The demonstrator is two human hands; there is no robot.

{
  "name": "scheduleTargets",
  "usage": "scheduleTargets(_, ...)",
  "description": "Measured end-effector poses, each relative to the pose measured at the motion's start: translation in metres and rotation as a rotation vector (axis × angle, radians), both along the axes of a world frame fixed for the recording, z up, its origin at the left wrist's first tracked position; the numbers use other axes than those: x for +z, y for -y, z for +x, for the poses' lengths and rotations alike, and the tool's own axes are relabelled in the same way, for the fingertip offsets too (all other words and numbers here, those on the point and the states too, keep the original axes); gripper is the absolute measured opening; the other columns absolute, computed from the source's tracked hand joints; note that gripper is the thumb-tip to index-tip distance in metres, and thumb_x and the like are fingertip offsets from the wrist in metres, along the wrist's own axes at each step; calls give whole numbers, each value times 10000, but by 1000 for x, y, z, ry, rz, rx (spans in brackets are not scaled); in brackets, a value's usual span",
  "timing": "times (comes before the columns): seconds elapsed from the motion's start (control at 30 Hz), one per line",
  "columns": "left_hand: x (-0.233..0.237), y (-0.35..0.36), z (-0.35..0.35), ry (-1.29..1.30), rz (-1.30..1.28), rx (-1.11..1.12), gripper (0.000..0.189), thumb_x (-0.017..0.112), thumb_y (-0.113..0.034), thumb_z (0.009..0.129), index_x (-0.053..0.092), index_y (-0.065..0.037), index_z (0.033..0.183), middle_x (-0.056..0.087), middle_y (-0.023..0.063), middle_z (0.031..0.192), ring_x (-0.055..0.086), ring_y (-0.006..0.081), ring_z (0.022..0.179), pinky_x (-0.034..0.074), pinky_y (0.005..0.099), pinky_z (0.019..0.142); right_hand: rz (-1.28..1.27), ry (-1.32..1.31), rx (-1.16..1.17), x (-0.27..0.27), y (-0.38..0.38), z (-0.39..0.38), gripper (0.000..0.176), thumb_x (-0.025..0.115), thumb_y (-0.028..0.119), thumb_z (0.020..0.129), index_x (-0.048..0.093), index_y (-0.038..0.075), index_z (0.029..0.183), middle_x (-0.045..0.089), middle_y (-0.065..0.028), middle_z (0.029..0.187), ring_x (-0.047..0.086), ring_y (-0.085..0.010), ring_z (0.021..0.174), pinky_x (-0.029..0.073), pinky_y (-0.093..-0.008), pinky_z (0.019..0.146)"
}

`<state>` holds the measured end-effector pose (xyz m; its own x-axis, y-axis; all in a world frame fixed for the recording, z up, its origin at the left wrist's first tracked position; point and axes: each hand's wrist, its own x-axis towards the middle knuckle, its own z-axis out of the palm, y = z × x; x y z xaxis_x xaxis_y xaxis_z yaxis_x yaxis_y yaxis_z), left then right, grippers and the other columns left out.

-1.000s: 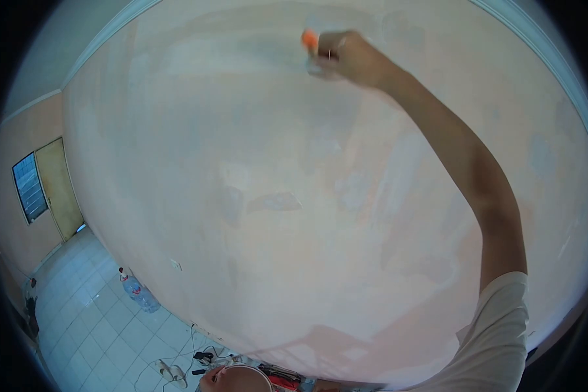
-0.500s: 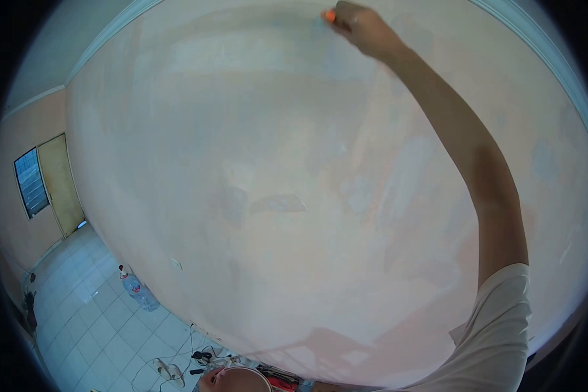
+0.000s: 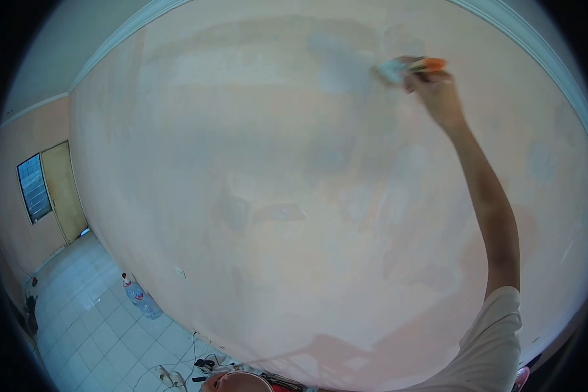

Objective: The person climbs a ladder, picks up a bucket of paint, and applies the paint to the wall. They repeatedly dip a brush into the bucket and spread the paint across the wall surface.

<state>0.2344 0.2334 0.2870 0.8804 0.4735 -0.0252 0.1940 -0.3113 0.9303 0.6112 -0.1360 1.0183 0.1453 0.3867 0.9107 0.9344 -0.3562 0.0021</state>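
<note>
My right hand (image 3: 441,104) is closed around the orange handle of a paintbrush (image 3: 432,65), high on the right part of the wall (image 3: 274,163). Pale bristles point left toward the wall, blurred by motion. Left of the brush lies a bluish-grey patch (image 3: 340,62) on the plaster. At the bottom edge, part of my left hand (image 3: 212,382) shows against the rim of a round bucket (image 3: 243,382). The lower frame edge cuts off most of that hand and the bucket.
A large clear plastic bottle (image 3: 142,298) stands on the tiled floor (image 3: 108,330) by the wall. Cables and a dark plug (image 3: 204,363) lie near the wall's foot. A door (image 3: 63,189) and window (image 3: 34,188) are at far left.
My right hand has moved right and down along the wall, and the paintbrush now shows more fully. A bluish-grey patch appears where the hand was. The view has shifted slightly.
</note>
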Motion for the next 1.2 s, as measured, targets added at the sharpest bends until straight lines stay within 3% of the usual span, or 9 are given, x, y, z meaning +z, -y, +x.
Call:
scheduleTargets(0.17, 9, 2, -4, -50, 21, -1, 414, 527, -394, 1032, 696, -84, 1247, 706, 183, 1203, 644, 356, 1163, 505, 448, 952, 273, 114, -203, 23, 99, -19, 300, 663, 195, 987, 698, -34, 1177, 687, -41, 868, 620, -91, 778, 500, -240, 738)
scheduleTargets(0.47, -9, 0, -6, 170, 50, -5, 413, 551, -387, 1026, 693, -65, 1243, 707, 213, 1180, 671, 356, 1112, 520, 447, 924, 457, -235, -19, -93, 199, -69, 320, 647, 144, 986, 644, -77, 1218, 688, -104, 1057, 665, -137, 863, 562, -291, 780)
scheduleTargets(0.67, -5, 0, -4, 155, 95, -43, 428, 559, -405, 1019, 693, -64, 1242, 712, 212, 1166, 682, 358, 1086, 528, 446, 906, 207, -222, -95, -101, 138, -82, 252, 654, 74, 973, 679, -32, 1200, 662, -50, 974, 613, -126, 839, 521, -271, 755)
scheduleTargets(0.73, -3, 0, -4, 147, 101, -44, 433, 562, -411, 1017, 693, -64, 1242, 713, 212, 1162, 685, 358, 1077, 530, 445, 899, 37, -75, -280, -81, 113, -80, 256, 657, 53, 966, 680, -19, 1210, 649, -44, 969, 589, -116, 830, 501, -265, 751)
scheduleTargets(0.8, -1, 0, -4, 140, 106, -43, 439, 565, -417, 1015, 693, -63, 1241, 715, 211, 1157, 689, 359, 1068, 533, 445, 893, -84, 263, -313, -59, 77, -78, 227, 683, 77, 950, 698, 49, 1174, 633, -47, 944, 585, -148, 795, 488, -273, 722)
scheduleTargets(0.87, 2, 0, -5, 134, 106, -39, 444, 567, -422, 1013, 693, -63, 1241, 717, 211, 1152, 692, 360, 1060, 535, 445, 887, -146, 368, -327, -33, 43, -74, 217, 687, 108, 955, 701, 80, 1169, 611, -58, 943, 568, -182, 783, 472, -290, 714)
scheduleTargets(1.07, 36, 6, -6, 38, 90, -40, 464, 584, -456, 1001, 705, -61, 1213, 730, 206, 1107, 707, 366, 1007, 552, 448, 829, -197, 405, -169, 21, -50, -35, 164, 691, 144, 959, 706, 80, 1110, 583, -47, 893, 564, -191, 778, 481, -320, 686)
scheduleTargets(1.13, 30, 9, -5, 50, 162, 11, 456, 585, -457, 1000, 717, -62, 1187, 739, 194, 1074, 709, 351, 1005, 551, 436, 814, -207, 334, 72, 17, -76, -17, 218, 698, 65, 937, 697, 84, 1154, 631, -35, 988, 591, -165, 809, 488, -324, 681)
scheduleTargets(1.2, 14, 12, -5, 40, 54, 39, 458, 580, -460, 1003, 719, -63, 1184, 740, 192, 1065, 714, 333, 1007, 549, 424, 811, -266, 480, -59, 11, -94, -8, 240, 704, 58, 924, 683, 86, 1161, 626, -38, 988, 602, -183, 812, 502, -333, 684)
